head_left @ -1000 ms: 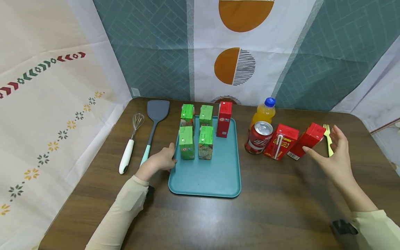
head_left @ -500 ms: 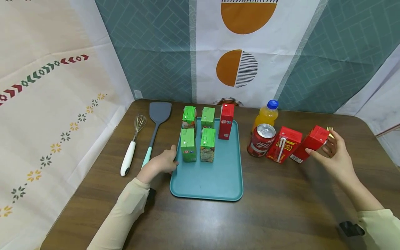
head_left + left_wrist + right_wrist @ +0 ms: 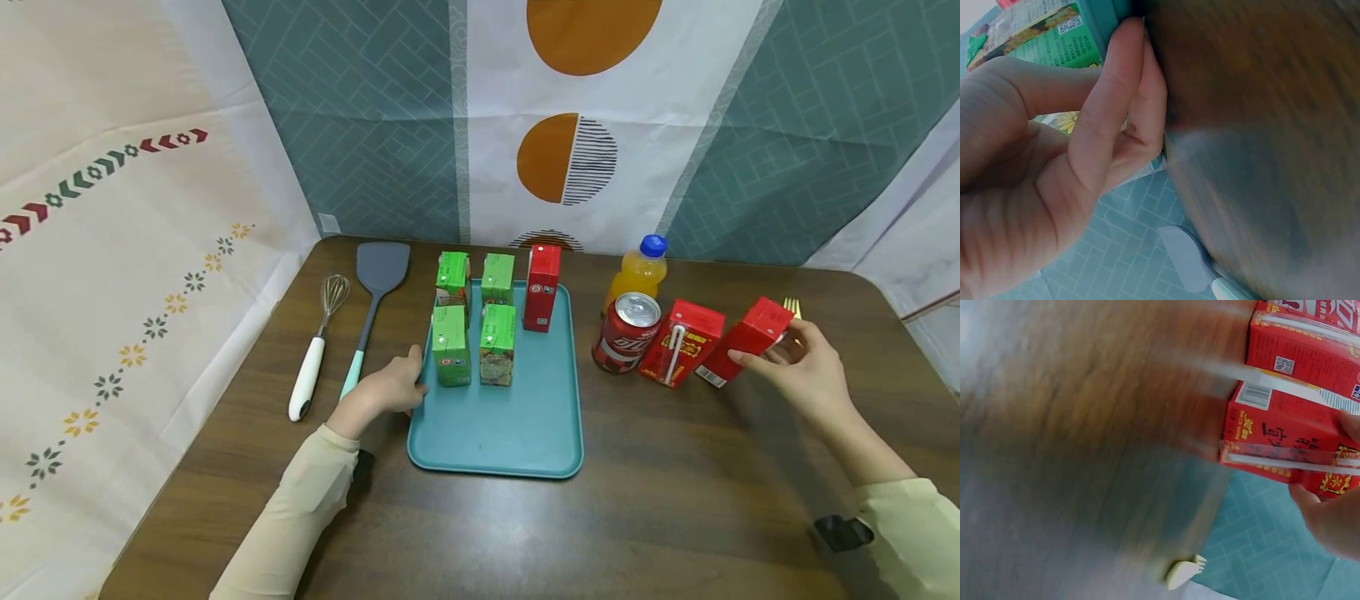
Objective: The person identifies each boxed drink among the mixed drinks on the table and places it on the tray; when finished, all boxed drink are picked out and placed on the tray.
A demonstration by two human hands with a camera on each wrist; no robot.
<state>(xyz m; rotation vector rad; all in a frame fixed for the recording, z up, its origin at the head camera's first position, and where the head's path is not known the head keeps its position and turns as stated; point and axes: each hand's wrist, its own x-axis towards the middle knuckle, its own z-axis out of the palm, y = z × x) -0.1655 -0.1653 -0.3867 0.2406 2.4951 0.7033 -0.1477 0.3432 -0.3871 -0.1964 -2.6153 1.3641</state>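
My left hand (image 3: 386,385) pinches the left rim of the teal tray (image 3: 495,433), with thumb and fingers at the edge in the left wrist view. On the tray stand several green drink cartons (image 3: 450,346) and one red drink carton (image 3: 542,287). At the right, my right hand (image 3: 813,367) holds another red drink carton (image 3: 738,342) between thumb and fingers; the right wrist view shows fingertips on two opposite sides of this carton (image 3: 1285,434). A red carton with a white straw (image 3: 678,342) stands just left of it.
A red soda can (image 3: 626,333) and an orange juice bottle (image 3: 639,271) are left of the red cartons. Behind my right hand lies a gold fork (image 3: 792,307). A whisk (image 3: 311,358) and a grey spatula (image 3: 381,267) lie left of the tray.
My right hand's fingers have closed in from the right onto the red carton, which they stood apart from a second ago. My left hand stays at the tray's rim.
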